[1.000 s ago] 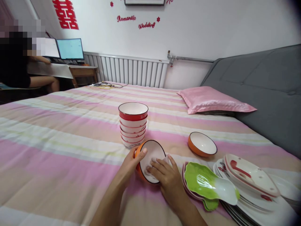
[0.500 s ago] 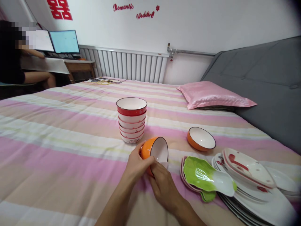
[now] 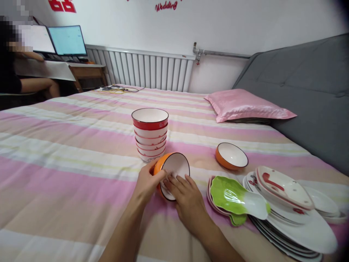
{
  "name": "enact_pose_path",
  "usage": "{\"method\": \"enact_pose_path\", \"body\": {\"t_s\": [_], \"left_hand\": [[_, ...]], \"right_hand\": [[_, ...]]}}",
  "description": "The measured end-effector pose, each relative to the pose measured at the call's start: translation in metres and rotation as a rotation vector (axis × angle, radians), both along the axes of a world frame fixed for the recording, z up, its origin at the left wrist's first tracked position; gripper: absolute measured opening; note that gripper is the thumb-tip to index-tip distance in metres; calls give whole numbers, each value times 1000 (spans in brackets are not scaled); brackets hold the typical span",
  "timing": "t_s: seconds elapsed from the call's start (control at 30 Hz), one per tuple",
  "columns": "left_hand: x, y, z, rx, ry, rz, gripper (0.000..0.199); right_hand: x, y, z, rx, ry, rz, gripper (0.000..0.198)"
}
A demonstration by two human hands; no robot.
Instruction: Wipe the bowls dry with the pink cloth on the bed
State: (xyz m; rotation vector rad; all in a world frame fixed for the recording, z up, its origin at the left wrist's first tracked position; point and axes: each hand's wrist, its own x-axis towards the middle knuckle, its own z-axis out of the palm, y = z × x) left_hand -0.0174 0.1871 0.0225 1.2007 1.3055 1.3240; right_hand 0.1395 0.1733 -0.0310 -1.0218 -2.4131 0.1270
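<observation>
Gripping the orange bowl (image 3: 178,163) from its left side, the left hand (image 3: 148,182) had its thumb laid over the dark rim, the tip reaching the white interior, while its other fingers went round the outer wall, partly out of sight. The bowl was tilted, its mouth turned up and towards the right hand (image 3: 187,196). That hand's fingers lay nearly straight inside the bowl, pointing up and to the left, the tips against the lining near the left thumb; whether they pinched anything could not be told, their undersides being hidden.

The bowl was just in front of a stack of red-and-white bowls (image 3: 150,140) on the striped bedspread (image 3: 68,182); whether it also rested on the fabric was unclear. To the right, well apart from the fingers, a second orange bowl (image 3: 231,155) sat upright. Nearer the right forearm lay a green-and-white leaf-shaped dish (image 3: 230,196) on top of others, just beside a pile of white plates (image 3: 308,231) topped by a red-patterned dish (image 3: 289,189). Farther back was a pink satin pillow (image 3: 248,105) near the grey headboard (image 3: 308,72).
</observation>
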Motion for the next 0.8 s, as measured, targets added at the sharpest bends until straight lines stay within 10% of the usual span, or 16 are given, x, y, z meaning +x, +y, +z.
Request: {"method": "enact_pose_path", "body": {"t_s": [0.5, 0.8], "left_hand": [[-10, 4, -7, -101, -13, 135, 40], [-13, 5, -7, -138, 1, 207, 27]], "right_hand": [[1, -6, 10, -29, 239, 52, 78], [3, 1, 4, -7, 661, -359, 14]]}}
